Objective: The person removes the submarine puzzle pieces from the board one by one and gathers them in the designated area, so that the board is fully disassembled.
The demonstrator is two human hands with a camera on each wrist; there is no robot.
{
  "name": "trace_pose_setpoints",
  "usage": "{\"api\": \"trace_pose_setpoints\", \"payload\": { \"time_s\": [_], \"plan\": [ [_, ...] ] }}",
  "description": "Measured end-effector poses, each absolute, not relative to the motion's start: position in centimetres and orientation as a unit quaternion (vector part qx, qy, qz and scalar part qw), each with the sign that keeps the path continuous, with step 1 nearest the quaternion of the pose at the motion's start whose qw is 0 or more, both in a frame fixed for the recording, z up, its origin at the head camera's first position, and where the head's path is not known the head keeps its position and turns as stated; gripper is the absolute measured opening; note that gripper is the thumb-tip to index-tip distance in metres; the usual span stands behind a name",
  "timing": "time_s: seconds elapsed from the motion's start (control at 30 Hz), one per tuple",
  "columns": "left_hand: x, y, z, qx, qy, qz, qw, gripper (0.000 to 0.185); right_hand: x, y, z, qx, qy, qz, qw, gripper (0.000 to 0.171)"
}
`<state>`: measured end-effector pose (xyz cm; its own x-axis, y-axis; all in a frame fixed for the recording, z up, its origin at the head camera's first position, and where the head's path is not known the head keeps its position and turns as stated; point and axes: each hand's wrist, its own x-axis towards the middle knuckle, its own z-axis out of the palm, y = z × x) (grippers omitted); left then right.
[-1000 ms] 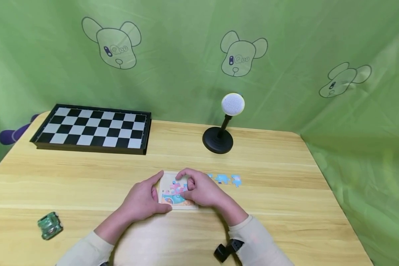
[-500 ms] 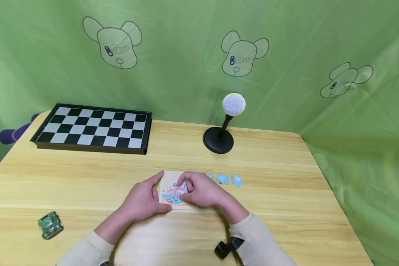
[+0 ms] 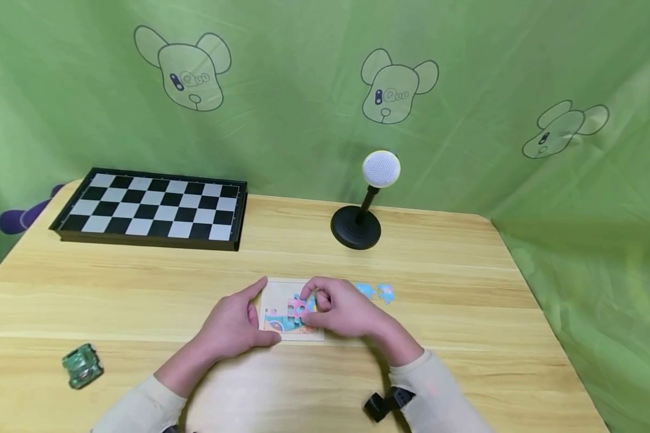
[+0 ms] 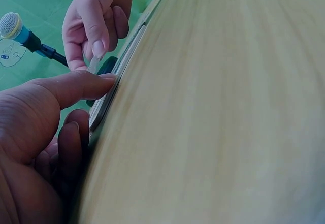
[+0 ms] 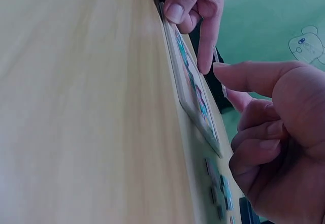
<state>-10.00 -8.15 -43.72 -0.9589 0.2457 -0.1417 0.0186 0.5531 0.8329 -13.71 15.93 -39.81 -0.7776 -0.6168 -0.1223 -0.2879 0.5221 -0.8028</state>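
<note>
No readable text on anything in view.

Cream long sleeves [image 3: 141, 412], black strap [image 3: 384, 404] at right wrist

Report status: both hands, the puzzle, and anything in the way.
Left hand steadies the puzzle board at its left edge. Right hand pinches a pink puzzle piece over the board. Loose blue pieces lie right of it, none blocking.
</note>
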Motion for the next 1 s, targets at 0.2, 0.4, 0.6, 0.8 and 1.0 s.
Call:
{"api": "trace_pose_setpoints", "payload": {
  "time_s": [0.2,0.4,0.6,0.8,1.0],
  "plan": [
    [-10.0,-8.1,-43.7,0.072,0.875,0.464,0.120,0.110,-13.7,17.3,-39.9,-0.265,0.847,-0.421,0.187,0.023],
    [-10.0,-8.1,-43.7,0.077,0.875,0.465,0.116,0.110,-13.2,19.0,-39.8,-0.258,0.853,-0.420,0.170,0.024],
    [-9.9,-8.1,-43.7,0.075,0.875,0.465,0.115,0.111,-12.7,20.9,-39.5,-0.240,0.857,-0.426,0.163,0.027],
    [-9.9,-8.1,-43.7,0.074,0.876,0.463,0.115,0.110,-12.3,22.7,-39.4,-0.212,0.870,-0.418,0.155,0.026],
    [-9.9,-8.0,-43.6,0.074,0.875,0.465,0.116,0.110,-12.1,24.3,-39.5,-0.201,0.876,-0.413,0.145,0.027]
  ]
}}
